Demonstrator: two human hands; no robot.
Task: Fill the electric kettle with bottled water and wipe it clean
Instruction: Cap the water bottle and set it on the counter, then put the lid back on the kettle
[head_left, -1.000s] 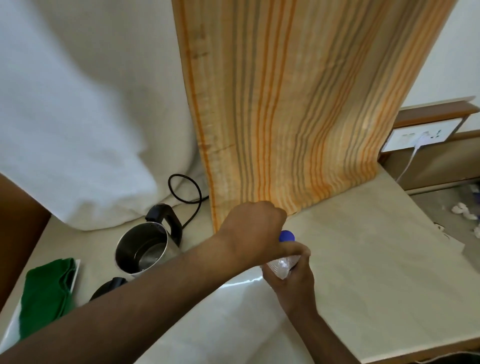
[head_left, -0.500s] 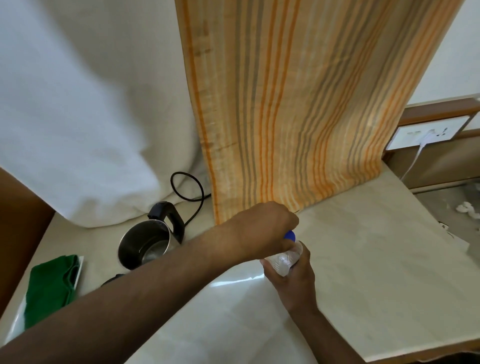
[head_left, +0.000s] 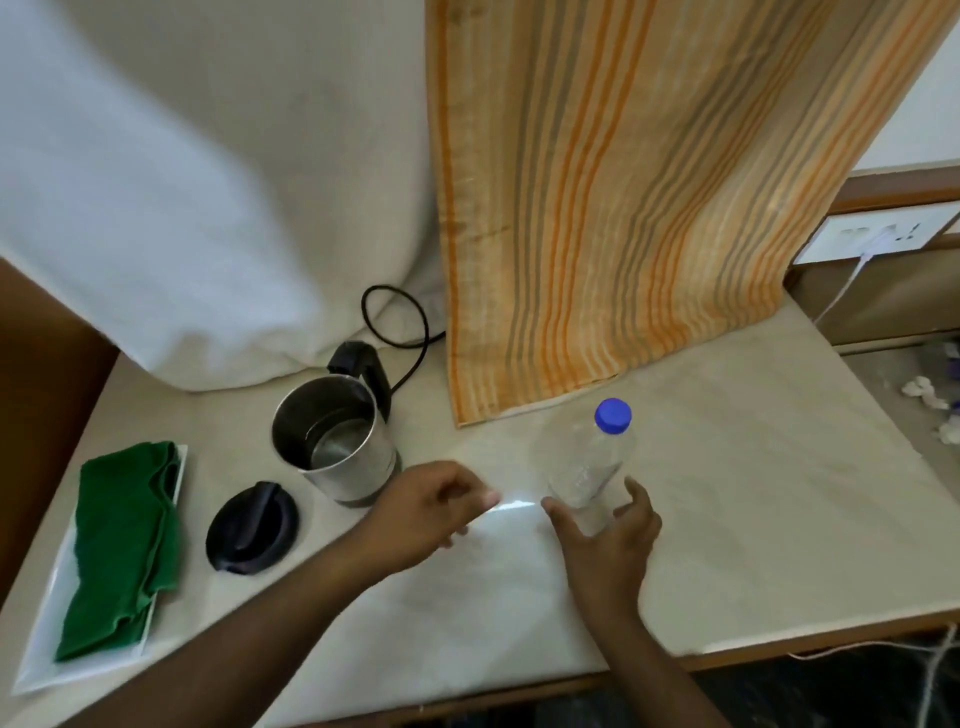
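A clear plastic water bottle (head_left: 587, 462) with its blue cap (head_left: 613, 415) on stands upright on the pale marble counter (head_left: 753, 519). My right hand (head_left: 608, 545) grips its base, thumb on the left side and fingers on the right. My left hand (head_left: 426, 514) hovers just left of the bottle, fingers loosely curled and holding nothing. The steel electric kettle (head_left: 363, 467) stands open at the left, with its black handle at the back. Its black lid (head_left: 252, 527) lies on the counter in front of it. A folded green cloth (head_left: 124, 540) rests on a white tray (head_left: 47, 649).
An orange striped curtain (head_left: 597, 208) hangs down to the counter behind the bottle. White fabric (head_left: 156, 208) bulges over the back left. The kettle's black cord (head_left: 400, 322) loops behind it. A wall socket (head_left: 878, 236) with a white cable sits at the far right.
My left hand has left the blue cap and dropped to the counter's left. The bottle now stands upright with my right hand low on its base. The view has tilted down.
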